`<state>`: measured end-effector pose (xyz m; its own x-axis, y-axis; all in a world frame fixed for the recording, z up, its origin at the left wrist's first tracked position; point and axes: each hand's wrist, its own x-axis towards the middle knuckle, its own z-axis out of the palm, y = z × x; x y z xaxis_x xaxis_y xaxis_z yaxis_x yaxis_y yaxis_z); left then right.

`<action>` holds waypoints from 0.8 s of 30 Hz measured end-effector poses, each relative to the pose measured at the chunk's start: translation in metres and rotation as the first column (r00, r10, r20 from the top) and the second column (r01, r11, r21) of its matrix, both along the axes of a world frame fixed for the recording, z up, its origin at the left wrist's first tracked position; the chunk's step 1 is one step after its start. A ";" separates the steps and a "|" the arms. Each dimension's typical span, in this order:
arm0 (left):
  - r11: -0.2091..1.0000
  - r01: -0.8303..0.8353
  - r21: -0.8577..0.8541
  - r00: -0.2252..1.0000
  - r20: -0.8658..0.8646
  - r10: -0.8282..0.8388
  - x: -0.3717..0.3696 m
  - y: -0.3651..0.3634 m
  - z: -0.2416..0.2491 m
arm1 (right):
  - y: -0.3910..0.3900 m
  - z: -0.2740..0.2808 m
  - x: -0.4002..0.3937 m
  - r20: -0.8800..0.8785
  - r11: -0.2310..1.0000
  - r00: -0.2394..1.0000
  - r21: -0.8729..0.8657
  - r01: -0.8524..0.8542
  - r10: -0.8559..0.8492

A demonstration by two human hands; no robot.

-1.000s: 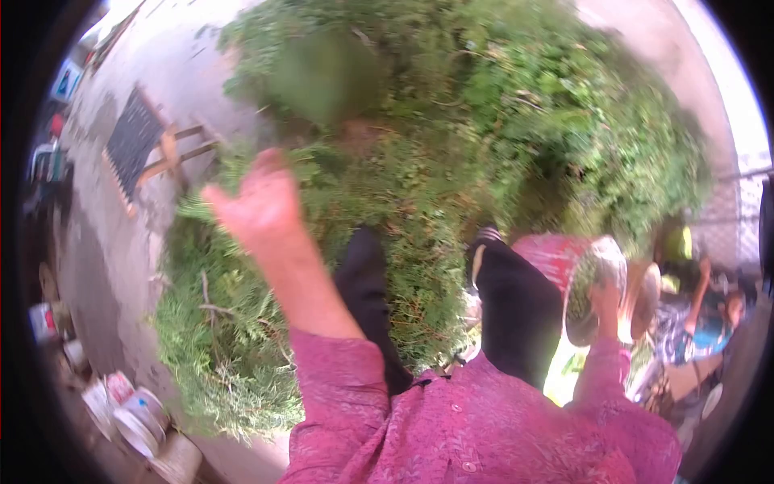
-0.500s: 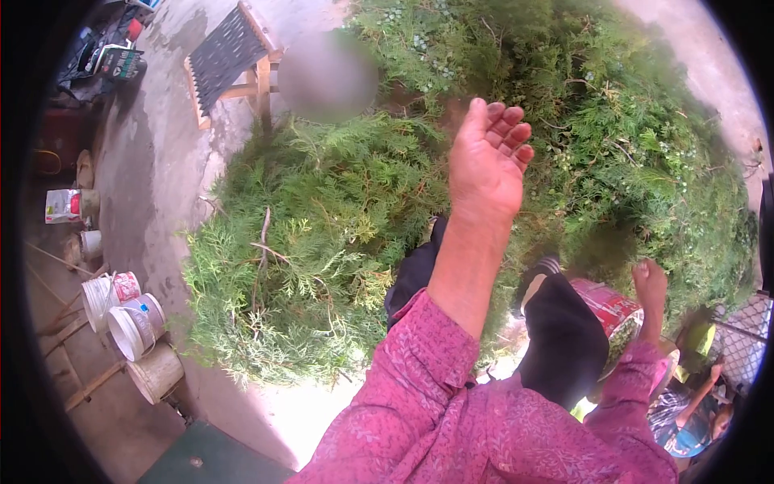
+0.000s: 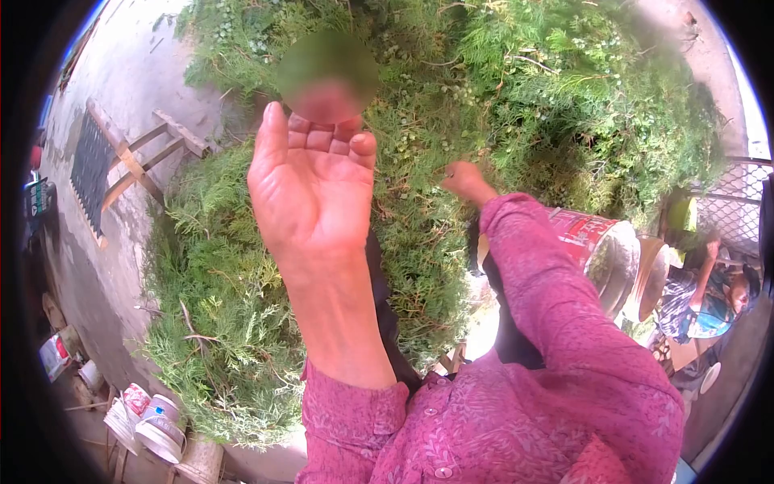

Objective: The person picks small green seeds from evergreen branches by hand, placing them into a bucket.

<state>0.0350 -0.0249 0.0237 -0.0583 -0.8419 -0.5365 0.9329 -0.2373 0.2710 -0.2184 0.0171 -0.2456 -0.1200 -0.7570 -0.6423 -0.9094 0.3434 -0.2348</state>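
Note:
Palm up, my left hand [image 3: 314, 181] is raised above the green leafy branches [image 3: 218, 266]. Its fingers are a little bent, with the palm bare; a round blur covers some fingertips. Lower and to the right, my right hand [image 3: 469, 181] reaches over the middle of the branches. Its fingers are drawn together, and anything between them is too small to make out. Beside my right sleeve is a red and white bucket [image 3: 576, 234], tipped towards the lower right.
A wooden frame with a dark slatted surface [image 3: 95, 173] lies at the left. White buckets [image 3: 161, 427] are at the lower left. A person [image 3: 709, 302] is at the right, near wire mesh [image 3: 730, 198]. A brownish tub [image 3: 649, 274] is beyond the red bucket.
The view has shifted. My left hand now appears further left and larger. My right hand has moved from beside the red bucket up and left over the branches.

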 end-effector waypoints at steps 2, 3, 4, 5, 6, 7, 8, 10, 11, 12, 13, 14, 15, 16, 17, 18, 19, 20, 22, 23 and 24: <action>1.000 0.008 0.011 1.000 0.023 -0.008 -0.007 0.000 0.001 | 0.014 -0.014 0.021 -0.010 0.992 0.995 0.078 0.096 -0.096; 1.000 0.027 -0.001 0.999 0.025 -0.027 -0.011 0.001 0.002 | 0.018 -0.018 0.026 -0.002 0.992 0.995 0.080 0.097 -0.097; 0.999 0.044 -0.014 0.999 0.028 -0.044 -0.012 0.001 0.002 | 0.021 -0.023 0.031 -0.028 0.992 0.993 0.061 0.113 -0.111; 0.999 0.044 -0.012 0.998 0.038 -0.044 -0.013 0.001 0.001 | 0.023 -0.027 0.035 -0.052 0.991 0.991 0.043 0.127 -0.125; 0.998 0.064 -0.023 0.998 0.016 -0.064 -0.012 0.002 0.000 | 0.025 -0.038 0.036 -0.085 0.990 0.986 -0.006 0.143 -0.143; 0.996 0.082 -0.035 0.997 -0.005 -0.082 -0.011 0.003 -0.001 | 0.027 -0.047 0.037 -0.072 0.990 0.987 -0.004 0.141 -0.140; 0.996 0.081 -0.034 0.997 0.010 -0.081 -0.010 0.004 -0.001 | 0.028 -0.056 0.036 -0.102 0.985 0.980 -0.047 0.165 -0.169; 0.995 0.086 -0.049 0.996 0.005 -0.086 -0.007 0.005 -0.002 | 0.023 -0.064 0.034 -0.118 0.978 0.973 -0.095 0.187 -0.198; 0.995 0.086 -0.052 0.996 0.016 -0.085 -0.006 0.004 -0.002 | 0.021 -0.067 0.033 -0.122 0.983 0.977 -0.078 0.169 -0.178; 0.995 0.097 -0.035 0.995 0.017 -0.097 -0.006 0.004 -0.002 | 0.020 -0.067 0.031 -0.129 0.987 0.979 -0.061 0.151 -0.158; 0.994 0.110 -0.016 0.994 0.014 -0.110 -0.006 0.005 -0.002 | 0.017 -0.067 0.028 -0.125 0.987 0.979 -0.062 0.151 -0.158; 0.994 0.111 -0.016 0.994 0.015 -0.111 -0.006 0.005 -0.002 | 0.013 -0.066 0.024 -0.075 0.993 0.990 0.012 0.118 -0.117; 0.994 0.106 -0.010 0.994 0.036 -0.105 -0.006 0.005 -0.002 | 0.010 -0.059 0.021 -0.025 0.993 0.996 0.081 0.082 -0.080; 0.995 0.102 -0.008 0.993 0.053 -0.101 -0.007 0.005 -0.001 | 0.008 -0.050 0.016 -0.033 0.993 0.996 0.074 0.088 -0.086; 0.994 0.106 -0.020 0.994 0.042 -0.105 -0.008 0.004 0.000 | 0.005 -0.040 0.010 -0.041 0.995 0.999 0.099 0.024 -0.020; 0.994 0.108 -0.021 0.993 0.043 -0.107 -0.008 0.004 0.000 | 0.001 -0.030 0.004 -0.048 0.992 0.998 0.123 -0.040 0.046; 0.994 0.110 -0.021 0.993 0.043 -0.109 -0.007 0.004 0.000 | -0.003 -0.026 -0.006 -0.061 0.993 0.997 0.113 -0.035 0.042; 0.993 0.113 -0.034 0.993 0.030 -0.112 -0.007 0.004 0.000 | -0.009 -0.022 -0.019 -0.003 0.990 0.993 0.079 -0.113 0.114; 0.990 0.128 -0.055 0.991 0.052 -0.125 -0.005 0.006 0.000 | -0.018 0.000 -0.039 0.032 0.982 0.982 0.034 -0.186 0.185; 0.989 0.130 -0.070 0.991 0.036 -0.128 -0.004 0.008 0.001 | -0.025 0.024 -0.046 0.160 0.994 0.985 0.070 -0.083 0.071; 0.988 0.128 -0.083 0.990 0.077 -0.122 -0.003 0.008 0.003 | -0.030 0.051 -0.052 0.282 0.993 0.958 0.114 0.014 -0.046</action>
